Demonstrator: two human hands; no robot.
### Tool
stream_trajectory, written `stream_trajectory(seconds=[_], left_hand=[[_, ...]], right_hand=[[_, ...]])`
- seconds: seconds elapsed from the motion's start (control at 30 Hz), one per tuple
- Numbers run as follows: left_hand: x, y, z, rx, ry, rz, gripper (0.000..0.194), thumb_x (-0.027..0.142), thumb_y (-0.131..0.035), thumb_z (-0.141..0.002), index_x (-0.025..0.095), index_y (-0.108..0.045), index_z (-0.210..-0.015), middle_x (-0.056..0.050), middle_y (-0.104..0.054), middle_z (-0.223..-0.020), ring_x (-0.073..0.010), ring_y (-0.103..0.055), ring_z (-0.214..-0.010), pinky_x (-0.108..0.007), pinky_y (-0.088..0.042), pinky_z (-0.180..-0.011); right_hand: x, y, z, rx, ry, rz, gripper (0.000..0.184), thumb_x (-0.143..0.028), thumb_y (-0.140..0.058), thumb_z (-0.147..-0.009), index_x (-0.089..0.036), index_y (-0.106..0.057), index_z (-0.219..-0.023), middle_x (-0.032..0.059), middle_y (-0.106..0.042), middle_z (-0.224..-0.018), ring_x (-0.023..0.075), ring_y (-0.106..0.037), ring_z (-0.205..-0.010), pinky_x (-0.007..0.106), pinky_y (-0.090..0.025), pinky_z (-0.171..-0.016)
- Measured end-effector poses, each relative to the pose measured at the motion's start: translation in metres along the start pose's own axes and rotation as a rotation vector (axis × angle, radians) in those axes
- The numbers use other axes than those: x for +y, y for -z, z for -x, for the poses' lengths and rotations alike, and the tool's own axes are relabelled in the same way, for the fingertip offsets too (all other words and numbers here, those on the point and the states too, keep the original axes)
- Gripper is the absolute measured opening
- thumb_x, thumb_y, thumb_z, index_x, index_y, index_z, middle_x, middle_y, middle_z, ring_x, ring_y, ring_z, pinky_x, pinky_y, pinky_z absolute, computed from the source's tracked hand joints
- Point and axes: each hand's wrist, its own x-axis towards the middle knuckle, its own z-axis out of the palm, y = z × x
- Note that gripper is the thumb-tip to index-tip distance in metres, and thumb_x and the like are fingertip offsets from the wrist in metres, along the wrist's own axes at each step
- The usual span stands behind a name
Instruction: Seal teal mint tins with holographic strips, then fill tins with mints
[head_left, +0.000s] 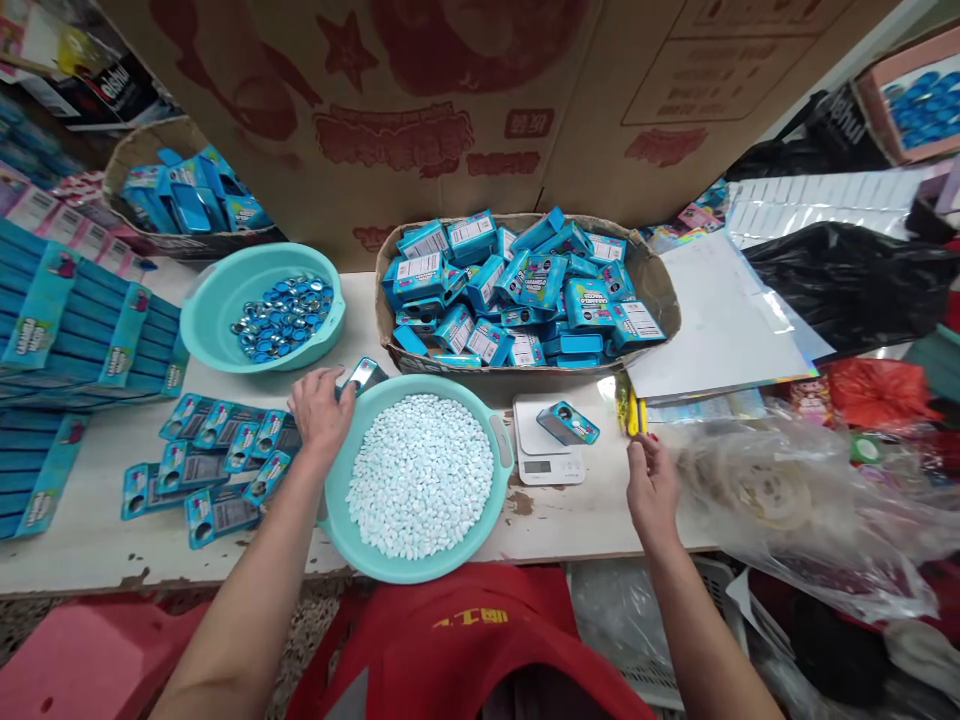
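Observation:
My left hand (324, 412) is closed on a small blue candy box (365, 376) at the upper left rim of a turquoise basin (501, 455). White candies (420, 475) fill much of that basin. To the right, my right hand (652, 485) has its fingertips curled at the lower end of a narrow yellow tool (634, 412), whose exact kind I cannot make out. Between the hands, another blue candy box (568, 423) lies tilted on a white digital scale (551, 470). Several blue boxes with round holes (217, 510) lie left of my left forearm.
A cut-down carton (664, 300) heaped with blue boxes stands behind the basin. At the back left, a second turquoise basin (202, 325) holds metallic blue caps. Stacked blue display boxes (67, 330) flank the left; white sheets (720, 320) and clear plastic bags (787, 500) lie right.

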Motion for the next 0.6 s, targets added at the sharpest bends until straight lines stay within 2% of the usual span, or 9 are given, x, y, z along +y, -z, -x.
stream_trajectory(seconds=[0.1,0.23,0.4,0.5,0.6], left_hand=[[0.012,-0.002,0.027,-0.013,-0.136,0.096,0.026,0.031,-0.048,-0.085,0.018,-0.063,-0.101,-0.011,-0.063,-0.108,-0.0265,-0.051,-0.107,-0.041,-0.035,-0.095],[0.035,-0.018,0.074,-0.222,-0.266,0.205,0.023,0.031,-0.047,-0.087,0.02,-0.065,-0.096,-0.009,-0.066,-0.103,-0.0241,-0.056,-0.101,-0.038,-0.039,-0.091],[0.058,-0.033,0.115,-0.433,-0.323,0.234,0.025,0.033,-0.045,-0.09,0.021,-0.063,-0.103,-0.008,-0.065,-0.105,-0.0235,-0.055,-0.1,-0.038,-0.041,-0.089],[0.068,-0.035,0.126,-0.49,-0.381,0.181,0.028,0.039,-0.046,-0.089,0.022,-0.061,-0.106,-0.008,-0.063,-0.106,-0.0248,-0.054,-0.099,-0.038,-0.041,-0.087],[0.072,-0.036,0.131,-0.516,-0.383,0.083,0.027,0.042,-0.047,-0.089,0.021,-0.062,-0.099,-0.009,-0.062,-0.098,-0.0261,-0.054,-0.095,-0.038,-0.041,-0.083]], right_hand=[[0.026,0.002,0.014,-0.02,-0.129,-0.026,0.056,-0.059,-0.044,-0.081,-0.013,-0.061,-0.108,0.0151,-0.064,-0.105,0.025,-0.059,-0.095,0.041,-0.046,-0.082],[0.045,-0.005,0.026,-0.051,-0.177,-0.044,0.056,-0.059,-0.042,-0.082,-0.013,-0.062,-0.106,0.0155,-0.064,-0.107,0.0249,-0.059,-0.097,0.041,-0.046,-0.084],[0.043,-0.014,0.026,-0.09,-0.155,-0.083,0.054,-0.057,-0.042,-0.083,-0.013,-0.063,-0.107,0.0164,-0.064,-0.111,0.0249,-0.06,-0.099,0.042,-0.045,-0.086],[0.038,-0.017,0.024,-0.113,-0.142,-0.091,0.052,-0.056,-0.044,-0.082,-0.013,-0.063,-0.106,0.0159,-0.065,-0.11,0.0251,-0.059,-0.101,0.042,-0.045,-0.087],[0.034,-0.017,0.024,-0.125,-0.14,-0.081,0.05,-0.054,-0.045,-0.08,-0.014,-0.064,-0.102,0.0159,-0.066,-0.108,0.0261,-0.059,-0.101,0.043,-0.045,-0.087]])
